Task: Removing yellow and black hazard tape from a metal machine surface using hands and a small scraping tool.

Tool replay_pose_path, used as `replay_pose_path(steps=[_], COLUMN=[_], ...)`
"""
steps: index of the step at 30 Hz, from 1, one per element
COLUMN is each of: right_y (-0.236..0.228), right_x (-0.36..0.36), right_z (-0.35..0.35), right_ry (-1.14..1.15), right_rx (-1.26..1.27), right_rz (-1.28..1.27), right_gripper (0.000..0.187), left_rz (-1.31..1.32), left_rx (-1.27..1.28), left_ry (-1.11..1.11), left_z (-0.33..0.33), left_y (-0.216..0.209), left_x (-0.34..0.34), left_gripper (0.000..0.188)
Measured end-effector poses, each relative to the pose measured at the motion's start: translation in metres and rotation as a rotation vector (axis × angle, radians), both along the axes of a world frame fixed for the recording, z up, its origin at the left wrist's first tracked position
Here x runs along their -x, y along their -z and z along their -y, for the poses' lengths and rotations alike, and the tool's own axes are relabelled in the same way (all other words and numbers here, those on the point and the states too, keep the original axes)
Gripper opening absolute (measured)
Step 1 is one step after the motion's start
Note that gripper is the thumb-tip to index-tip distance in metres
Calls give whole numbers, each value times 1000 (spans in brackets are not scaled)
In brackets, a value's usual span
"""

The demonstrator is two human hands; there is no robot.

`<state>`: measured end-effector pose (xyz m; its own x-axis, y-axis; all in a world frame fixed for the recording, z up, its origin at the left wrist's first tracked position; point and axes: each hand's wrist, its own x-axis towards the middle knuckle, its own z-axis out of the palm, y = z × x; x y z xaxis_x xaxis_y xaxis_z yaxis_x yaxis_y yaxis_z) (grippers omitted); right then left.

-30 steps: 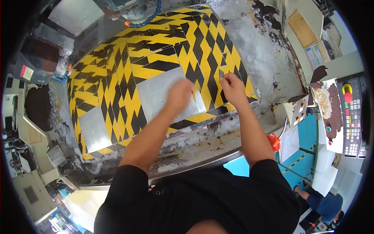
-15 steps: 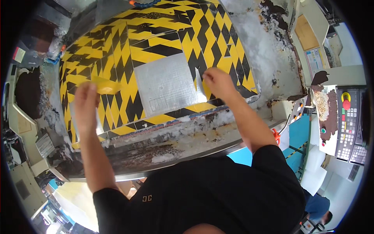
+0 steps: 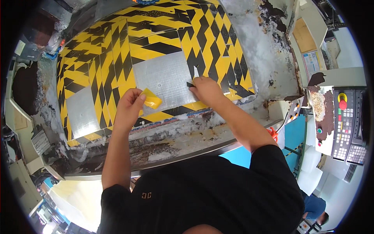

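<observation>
My left hand pinches a loose, curled piece of yellow tape between thumb and fingers. It hangs over the lower left edge of a bare metal patch. Closed fingers of my right hand reach that patch's right edge, where a small dark piece sticks out from the fingertips; its kind I cannot make out. Just above these fingers lies a narrow light sliver. Around the patch, the plate is covered with black-and-yellow striped tape.
A second bare metal patch shows at the plate's left. Whitish residue and rust coat the surrounding machine bed. To the right stand a control panel with a red emergency button and an orange-red handle. Another person is at lower right.
My left hand has swung right with the yellow tape, from over the left metal patch to the middle one. The right hand has shifted left and nearer; a small dark piece now shows at its fingertips.
</observation>
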<state>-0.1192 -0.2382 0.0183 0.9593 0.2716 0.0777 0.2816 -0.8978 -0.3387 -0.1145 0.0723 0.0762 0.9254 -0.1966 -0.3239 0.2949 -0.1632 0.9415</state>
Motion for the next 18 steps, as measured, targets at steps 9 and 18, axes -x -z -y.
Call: replay_pose_path(steps=[9, 18], right_y=[-26, -52], right_x=[-53, -97], right_z=[16, 19], right_ry=[-45, 135], right_rx=[203, 106], right_rz=[134, 211], right_gripper=[11, 13], left_rz=[309, 589], left_rx=[-330, -682], left_ry=[311, 427], left_z=[54, 148], left_y=[15, 65], left_x=[-24, -104], left_gripper=[28, 37])
